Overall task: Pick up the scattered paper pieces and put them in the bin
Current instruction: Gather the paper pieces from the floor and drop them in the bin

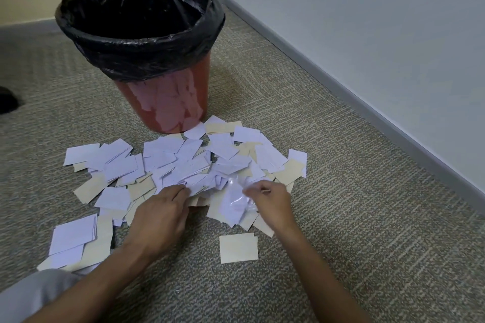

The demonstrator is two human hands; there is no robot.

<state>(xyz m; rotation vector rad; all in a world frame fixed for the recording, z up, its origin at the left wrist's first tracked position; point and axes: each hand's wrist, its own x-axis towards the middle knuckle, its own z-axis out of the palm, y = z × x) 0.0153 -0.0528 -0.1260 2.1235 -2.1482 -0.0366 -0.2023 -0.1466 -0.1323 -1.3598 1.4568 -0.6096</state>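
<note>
Lying in a loose heap on the carpet (341,191), the paper pieces (183,162) spread from just in front of the bin (162,102) toward the near side, white slips mixed with cream ones and overlapping in many layers. A few sit apart from the main heap: a small stack of white and cream pieces (76,238) at the near left, and a single cream piece (238,247) lying flat on the near side, between the two forearms.

Both hands reach into the near edge of the heap. The left hand (160,215) has its fingers curled down into the papers, its grip closed around a bunch of white slips at the fingertips. The right hand (273,202) pinches paper between thumb and fingers, with a crumpled, shiny white piece (236,199) hanging just left of it; the motion blur there makes the exact hold hard to read, but the fingers are bent onto the paper.

The bin stands upright at the far side of the heap, reddish-brown with pale patches on its wall, lined with a black bag (141,42) folded over its rim. Its inside looks dark, and I cannot tell what it holds.

A grey skirting board (367,102) runs along the white wall (367,21) on the right. A grey sleeve (34,294) shows at the near left corner, and a dark object (6,102) sits at the left edge.
</note>
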